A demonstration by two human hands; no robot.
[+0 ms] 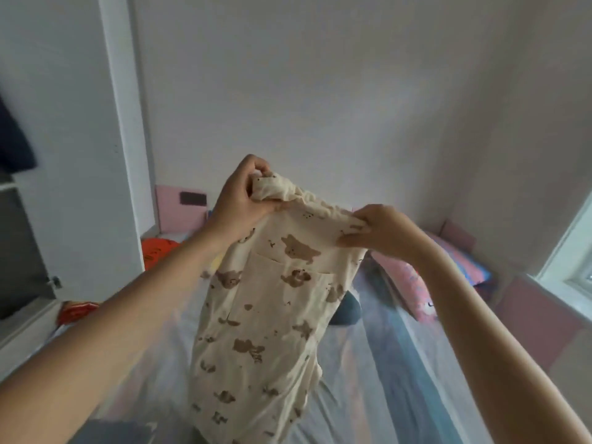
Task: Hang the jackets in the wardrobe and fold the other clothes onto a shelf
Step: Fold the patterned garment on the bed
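above the bed (378,389), at the middle of the view: a cream bear-print garment (266,315) held up in the air by 2 hands. the left hand (243,197) has its fingers curled round a bunched corner of the top edge. the right hand (374,230) pinches the same edge further along, slightly lower and nearer the window (573,251). the top edge runs between the 2 hands, and the long axis of the garment hangs straight down from it. whether the lower hem touches the bed cannot be told, as it is cut off at the bottom of the view. a patch pocket shows on the side facing the camera.

judged step: the garment, by its look not a jacket, is being spread out for folding. the coming move turns on the bed lying directly below the hanging cloth, so lowering both hands forward would probably lay it flat lengthwise.

open room: pale sheet shows on both sides of the garment. a dark blue item (347,310) lies just behind it and a pink pillow (426,283) lies beyond to the right, so the far end is limited. the wardrobe (80,187) stands at the left, nearer the left hand, with a dark garment (14,136) hanging inside. an orange item (158,251) lies near its foot.
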